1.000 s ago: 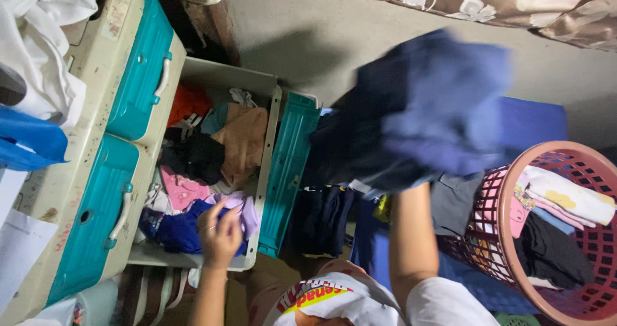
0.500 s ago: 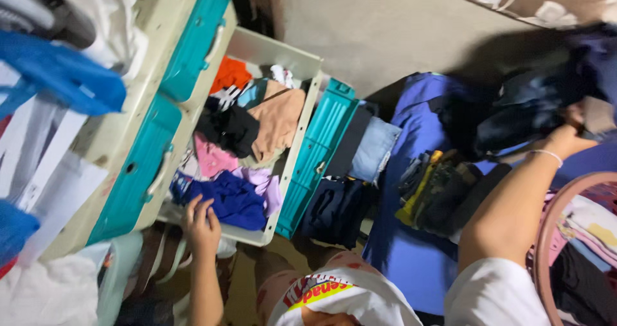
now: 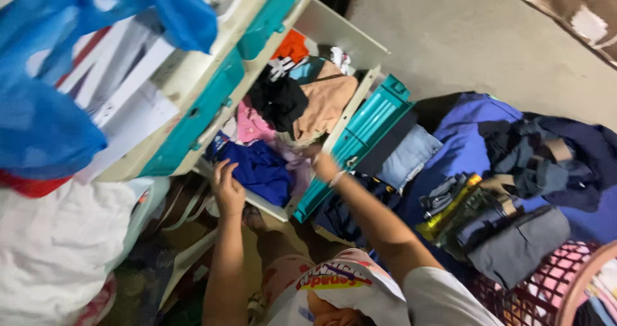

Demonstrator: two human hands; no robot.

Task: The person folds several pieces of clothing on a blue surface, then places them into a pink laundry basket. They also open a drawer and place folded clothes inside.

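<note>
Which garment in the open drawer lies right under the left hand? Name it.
The royal blue garment at the drawer's near end; the left hand rests on its edge. The black and peach ones lie farther back.

A home, likely a bedroom corner: a cream plastic chest with teal drawer fronts (image 3: 193, 123) has one drawer (image 3: 302, 120) pulled open, crammed with clothes. Folded garments lie on a blue mat (image 3: 463, 146) on the concrete floor (image 3: 488, 49), beside a pink laundry basket (image 3: 565, 287).
</note>
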